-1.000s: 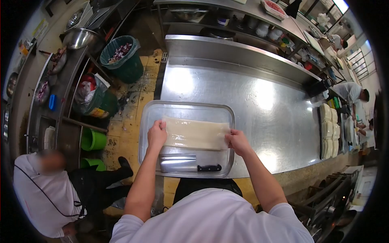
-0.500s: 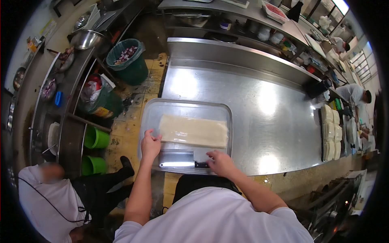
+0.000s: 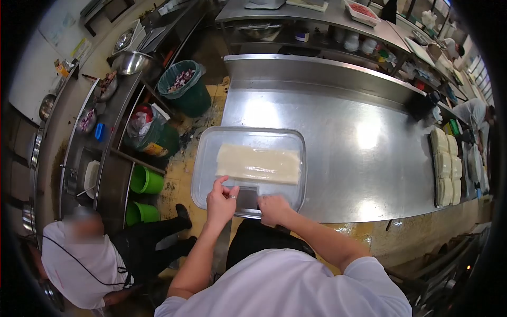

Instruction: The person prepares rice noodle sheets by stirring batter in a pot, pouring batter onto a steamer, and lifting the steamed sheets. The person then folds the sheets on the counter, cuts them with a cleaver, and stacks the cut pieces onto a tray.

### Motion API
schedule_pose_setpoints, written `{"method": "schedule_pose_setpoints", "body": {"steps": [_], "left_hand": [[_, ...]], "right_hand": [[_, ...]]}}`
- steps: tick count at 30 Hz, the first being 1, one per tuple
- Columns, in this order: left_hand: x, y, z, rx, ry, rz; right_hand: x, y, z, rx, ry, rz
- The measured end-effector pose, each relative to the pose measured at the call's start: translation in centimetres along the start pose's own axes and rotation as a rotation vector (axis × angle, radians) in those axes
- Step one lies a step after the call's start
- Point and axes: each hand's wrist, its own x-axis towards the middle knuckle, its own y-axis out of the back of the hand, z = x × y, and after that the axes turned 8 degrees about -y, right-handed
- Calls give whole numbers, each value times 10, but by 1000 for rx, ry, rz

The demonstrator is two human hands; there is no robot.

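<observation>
A flat, pale rectangular slab with a glossy, plastic-like surface lies in the clear rectangular tray on the steel table. At the tray's near side is a cleaver, its broad blade between my hands. My right hand is closed around the handle, which the fingers mostly hide. At the blade's left end is my left hand, with a ring on one finger. Its fingers are bent and apart, just below the slab's near edge; whether they touch the blade I cannot tell.
Pale wrapped blocks are stacked at the table's right end. Left of the table stand a lined green bin and two bright green buckets. A person is close by at lower left. A raised steel ledge runs along the back.
My right hand has moved onto the cleaver's handle and closed on it. My left hand has come right and nearer me, from the slab's left corner to the blade. The view has shifted slightly.
</observation>
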Motion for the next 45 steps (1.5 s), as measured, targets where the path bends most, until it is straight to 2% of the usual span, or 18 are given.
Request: {"method": "schedule_pose_setpoints", "body": {"steps": [1,4,7,13,16,19,40,45], "left_hand": [[-3,-1,11,-30,-47,-10],[-11,2,35,-103,-214,-84],[-6,5,36,-212,-392,-139],[14,12,-5,-251,-399,-381],[22,14,-30,-266,-387,-458],[31,17,-46,-274,-354,-511],[50,22,-82,-276,-319,-567],[53,20,-85,-267,-306,-557]], "right_hand": [[-7,8,-3,51,-15,-16],[-21,-3,-2,324,-74,115],[-23,-23,-10,705,-248,253],[11,-40,-40,1126,-454,548],[22,-26,-54,1438,-588,406],[33,-23,-64,1607,-630,377],[50,-30,-82,1618,-736,419],[54,-39,-81,1473,-713,492]]}}
